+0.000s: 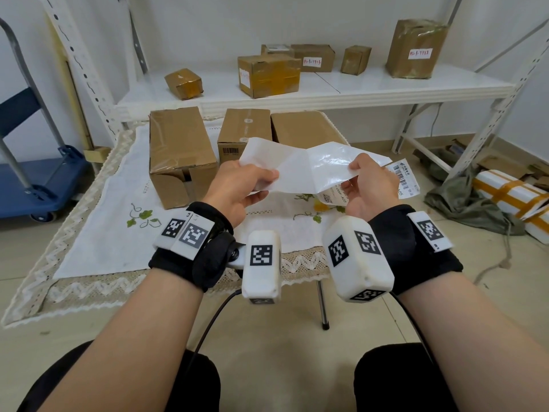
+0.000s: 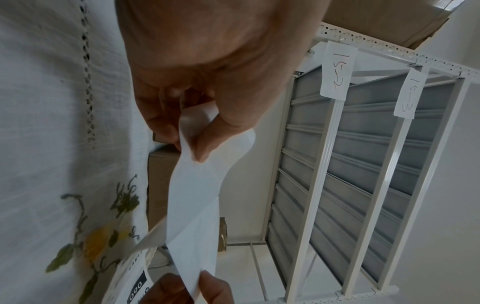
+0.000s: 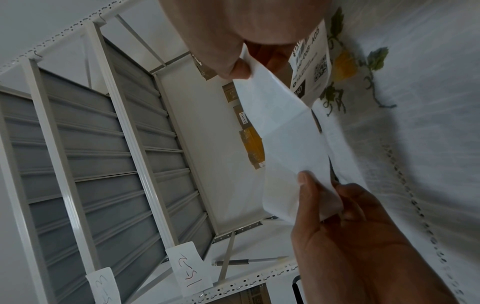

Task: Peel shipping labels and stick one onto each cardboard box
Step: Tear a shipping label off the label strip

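A long white label strip (image 1: pixel 306 169) with a glossy backing hangs in the air above the table, stretched between both hands. My left hand (image 1: pixel 267 179) pinches its left end between thumb and fingers (image 2: pixel 202 144). My right hand (image 1: pixel 353 173) pinches the right end, where a printed shipping label (image 1: pixel 404 175) with a barcode sticks out past the hand. The right wrist view shows that label (image 3: pixel 311 76) under the fingers. Three cardboard boxes stand on the table behind the strip: a tall one (image 1: pixel 181 153) at the left, a middle one (image 1: pixel 243 129) and a right one (image 1: pixel 303 126).
A white embroidered cloth (image 1: pixel 113 227) covers the small table. Behind it a white shelf (image 1: pixel 326 90) carries several taped boxes, some with handwritten tags. A blue cart (image 1: pixel 35 185) stands at the left. On the floor at the right lie a taped foam package (image 1: pixel 511 197) and grey fabric.
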`<state>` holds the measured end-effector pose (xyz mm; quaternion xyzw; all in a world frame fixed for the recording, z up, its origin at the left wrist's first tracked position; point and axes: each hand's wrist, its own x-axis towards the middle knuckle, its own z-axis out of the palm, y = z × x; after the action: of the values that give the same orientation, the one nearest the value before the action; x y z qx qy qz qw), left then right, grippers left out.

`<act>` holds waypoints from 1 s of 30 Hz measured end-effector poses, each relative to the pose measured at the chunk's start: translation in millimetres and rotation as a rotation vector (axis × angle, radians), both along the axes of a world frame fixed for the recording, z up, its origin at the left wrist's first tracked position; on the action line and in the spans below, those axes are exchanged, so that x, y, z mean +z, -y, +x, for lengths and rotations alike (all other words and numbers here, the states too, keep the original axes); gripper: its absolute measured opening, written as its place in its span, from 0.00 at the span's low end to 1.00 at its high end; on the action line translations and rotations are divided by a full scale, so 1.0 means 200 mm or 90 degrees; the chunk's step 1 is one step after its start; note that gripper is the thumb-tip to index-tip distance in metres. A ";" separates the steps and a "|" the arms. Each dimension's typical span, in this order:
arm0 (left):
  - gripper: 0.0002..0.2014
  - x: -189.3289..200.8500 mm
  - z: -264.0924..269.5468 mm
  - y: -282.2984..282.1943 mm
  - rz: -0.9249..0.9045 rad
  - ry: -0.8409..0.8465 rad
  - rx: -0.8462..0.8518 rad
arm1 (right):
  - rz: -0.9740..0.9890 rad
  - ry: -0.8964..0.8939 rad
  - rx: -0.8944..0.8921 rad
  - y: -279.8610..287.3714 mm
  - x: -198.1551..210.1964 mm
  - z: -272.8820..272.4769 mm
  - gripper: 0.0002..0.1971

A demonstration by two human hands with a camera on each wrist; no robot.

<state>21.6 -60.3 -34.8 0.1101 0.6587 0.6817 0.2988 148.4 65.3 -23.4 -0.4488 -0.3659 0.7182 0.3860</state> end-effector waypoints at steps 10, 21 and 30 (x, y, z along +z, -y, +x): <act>0.19 0.02 0.02 0.01 0.001 -0.020 0.016 | -0.017 -0.031 -0.025 0.02 0.01 0.00 0.13; 0.20 0.03 0.02 0.02 -0.012 -0.014 0.026 | -0.019 -0.024 -0.006 0.02 0.02 0.01 0.10; 0.18 0.04 0.02 0.02 -0.015 -0.008 0.046 | -0.005 -0.014 -0.023 0.01 0.01 0.01 0.06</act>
<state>25.8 -64.0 -27.7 0.0869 0.6722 0.6836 0.2707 150.0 62.7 -21.2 -0.4488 -0.3505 0.7175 0.4012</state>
